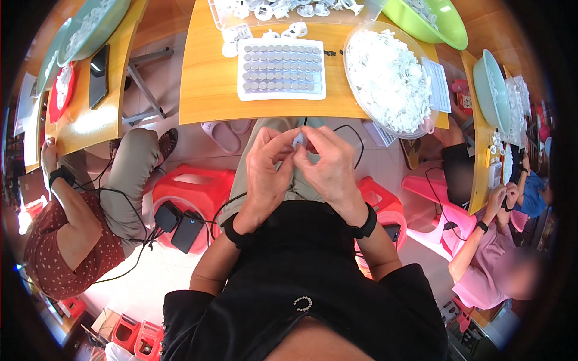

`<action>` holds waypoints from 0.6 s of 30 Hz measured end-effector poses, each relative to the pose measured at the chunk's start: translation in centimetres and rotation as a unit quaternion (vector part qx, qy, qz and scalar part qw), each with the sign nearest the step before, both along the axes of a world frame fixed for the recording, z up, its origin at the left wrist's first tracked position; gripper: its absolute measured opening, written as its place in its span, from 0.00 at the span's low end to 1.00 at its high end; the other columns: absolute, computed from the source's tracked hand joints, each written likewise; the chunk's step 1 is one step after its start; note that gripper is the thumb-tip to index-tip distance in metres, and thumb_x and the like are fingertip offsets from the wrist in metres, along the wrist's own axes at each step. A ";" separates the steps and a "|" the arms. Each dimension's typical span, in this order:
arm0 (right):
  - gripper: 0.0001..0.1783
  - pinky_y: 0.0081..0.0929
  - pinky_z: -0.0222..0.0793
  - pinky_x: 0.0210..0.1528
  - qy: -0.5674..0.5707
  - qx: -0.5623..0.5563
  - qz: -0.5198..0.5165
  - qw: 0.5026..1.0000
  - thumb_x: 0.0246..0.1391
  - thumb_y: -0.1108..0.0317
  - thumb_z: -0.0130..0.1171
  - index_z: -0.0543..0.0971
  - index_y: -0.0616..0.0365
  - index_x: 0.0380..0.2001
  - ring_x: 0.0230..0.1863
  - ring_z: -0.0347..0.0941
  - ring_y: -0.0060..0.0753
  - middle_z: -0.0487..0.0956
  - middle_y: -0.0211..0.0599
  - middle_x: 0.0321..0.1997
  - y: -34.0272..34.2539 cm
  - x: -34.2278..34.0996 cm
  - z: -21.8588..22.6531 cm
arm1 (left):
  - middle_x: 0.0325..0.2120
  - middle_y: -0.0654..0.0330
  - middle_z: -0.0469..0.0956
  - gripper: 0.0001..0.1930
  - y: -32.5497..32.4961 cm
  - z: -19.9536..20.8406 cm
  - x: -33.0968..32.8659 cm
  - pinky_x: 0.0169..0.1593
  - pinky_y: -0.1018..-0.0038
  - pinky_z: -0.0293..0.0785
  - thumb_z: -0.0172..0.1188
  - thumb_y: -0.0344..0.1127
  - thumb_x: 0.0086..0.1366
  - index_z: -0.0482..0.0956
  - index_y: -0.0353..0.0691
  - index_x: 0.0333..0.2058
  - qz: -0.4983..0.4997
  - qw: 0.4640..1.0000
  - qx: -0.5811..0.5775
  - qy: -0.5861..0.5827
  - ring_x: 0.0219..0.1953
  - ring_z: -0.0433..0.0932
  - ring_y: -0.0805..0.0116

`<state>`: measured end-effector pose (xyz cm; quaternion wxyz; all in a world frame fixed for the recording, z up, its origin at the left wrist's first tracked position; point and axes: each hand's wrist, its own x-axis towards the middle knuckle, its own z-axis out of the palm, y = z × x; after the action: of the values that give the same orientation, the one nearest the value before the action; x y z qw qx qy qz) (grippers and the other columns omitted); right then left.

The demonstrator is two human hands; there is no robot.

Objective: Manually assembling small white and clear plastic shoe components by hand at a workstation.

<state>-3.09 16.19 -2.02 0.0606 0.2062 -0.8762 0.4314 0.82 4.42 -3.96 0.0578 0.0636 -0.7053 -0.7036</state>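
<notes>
My left hand and my right hand meet just off the near edge of the table, above my lap. Between their fingertips they pinch a small white plastic piece; fingers hide part of it, so its exact kind is unclear. Both hands are closed on it. Beyond them on the table lies a white tray filled with rows of small round grey discs. To its right, a clear round bowl is heaped with small white pieces.
At the table's far side stands a clear bin of white ring-shaped plastic parts, with a few loose parts beside the tray. A green basin is at the far right. Red stools and black cables flank me. Co-workers sit on both sides.
</notes>
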 end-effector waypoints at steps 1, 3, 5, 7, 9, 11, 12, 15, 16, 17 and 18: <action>0.13 0.30 0.66 0.23 0.009 0.013 0.001 1.000 0.38 0.78 0.58 0.76 0.64 0.32 0.22 0.71 0.39 0.72 0.40 0.23 0.0 -0.1 -0.1 | 0.34 0.63 0.64 0.18 0.1 0.0 -0.1 0.41 0.82 0.72 0.54 0.15 0.54 0.75 0.34 0.45 0.002 1.000 -0.011 0.002 0.38 0.74 0.75; 0.14 0.27 0.66 0.23 0.018 0.026 0.002 0.999 0.36 0.79 0.58 0.76 0.65 0.32 0.21 0.71 0.34 0.72 0.39 0.23 0.0 -0.4 -0.2 | 0.33 0.64 0.64 0.18 0.3 0.1 -0.3 0.41 0.82 0.72 0.54 0.16 0.55 0.75 0.35 0.45 0.007 1.000 -0.010 0.000 0.38 0.74 0.76; 0.13 0.27 0.67 0.24 0.026 0.032 0.005 0.999 0.37 0.79 0.58 0.76 0.65 0.32 0.21 0.72 0.35 0.72 0.39 0.22 0.1 -0.3 -0.4 | 0.33 0.64 0.64 0.18 0.4 0.1 -0.2 0.41 0.82 0.72 0.54 0.16 0.55 0.75 0.35 0.45 0.013 1.000 -0.008 -0.003 0.37 0.73 0.77; 0.13 0.27 0.68 0.23 0.029 0.039 0.006 0.999 0.37 0.79 0.58 0.76 0.65 0.32 0.21 0.72 0.35 0.72 0.39 0.22 0.0 -0.3 -0.4 | 0.33 0.64 0.63 0.18 0.4 0.1 -0.1 0.40 0.83 0.72 0.54 0.17 0.55 0.75 0.36 0.45 0.016 0.999 -0.035 -0.001 0.35 0.72 0.78; 0.12 0.27 0.68 0.23 0.031 0.044 0.008 0.999 0.38 0.79 0.58 0.76 0.65 0.32 0.21 0.72 0.35 0.72 0.39 0.22 0.0 -0.2 -0.4 | 0.32 0.65 0.63 0.18 0.4 -0.2 0.0 0.40 0.83 0.71 0.54 0.17 0.55 0.75 0.36 0.45 0.017 0.999 -0.028 0.004 0.35 0.71 0.78; 0.12 0.26 0.68 0.22 0.035 0.053 0.003 0.998 0.39 0.78 0.58 0.76 0.65 0.32 0.21 0.73 0.35 0.72 0.39 0.23 0.1 0.1 -0.6 | 0.32 0.65 0.63 0.18 0.4 -0.3 0.2 0.39 0.84 0.71 0.55 0.17 0.55 0.75 0.36 0.45 0.016 1.000 -0.020 0.007 0.34 0.70 0.79; 0.12 0.26 0.68 0.22 0.035 0.053 0.003 0.998 0.39 0.78 0.58 0.76 0.65 0.32 0.21 0.73 0.35 0.72 0.39 0.23 0.2 0.2 -0.7 | 0.32 0.65 0.63 0.18 0.4 -0.3 0.4 0.39 0.84 0.70 0.55 0.16 0.55 0.75 0.36 0.45 0.012 1.000 -0.024 -0.001 0.34 0.70 0.79; 0.11 0.26 0.68 0.22 0.030 0.056 0.005 0.998 0.39 0.77 0.58 0.76 0.65 0.32 0.20 0.73 0.35 0.73 0.39 0.23 0.4 0.3 -0.8 | 0.32 0.65 0.62 0.18 0.5 -0.6 0.4 0.39 0.84 0.70 0.54 0.15 0.54 0.75 0.35 0.45 0.009 1.000 -0.011 0.001 0.33 0.69 0.80; 0.11 0.24 0.70 0.23 0.015 0.039 0.003 0.999 0.40 0.78 0.59 0.76 0.65 0.32 0.21 0.74 0.33 0.73 0.39 0.24 0.4 0.3 -0.7 | 0.32 0.65 0.62 0.18 0.5 -0.7 0.4 0.39 0.83 0.70 0.54 0.14 0.54 0.75 0.34 0.44 0.014 1.000 0.005 0.011 0.33 0.68 0.80; 0.11 0.22 0.71 0.24 0.000 0.022 0.002 1.000 0.41 0.78 0.60 0.76 0.65 0.32 0.22 0.75 0.31 0.74 0.39 0.24 0.3 0.3 -0.7 | 0.32 0.65 0.62 0.18 0.3 -0.5 0.3 0.39 0.83 0.70 0.54 0.14 0.54 0.75 0.34 0.44 0.015 1.000 0.005 0.011 0.33 0.68 0.80; 0.11 0.22 0.71 0.24 -0.001 0.021 0.003 1.000 0.41 0.78 0.60 0.76 0.65 0.32 0.22 0.75 0.31 0.74 0.39 0.24 0.3 0.2 -0.7 | 0.32 0.65 0.63 0.18 0.0 -0.3 0.3 0.39 0.83 0.70 0.53 0.14 0.54 0.75 0.33 0.44 0.014 0.999 0.050 0.002 0.33 0.68 0.80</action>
<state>-2.91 16.44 -2.72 0.0546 0.2094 -0.8847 0.4129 1.07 4.47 -4.29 0.0659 0.0750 -0.6679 -0.7376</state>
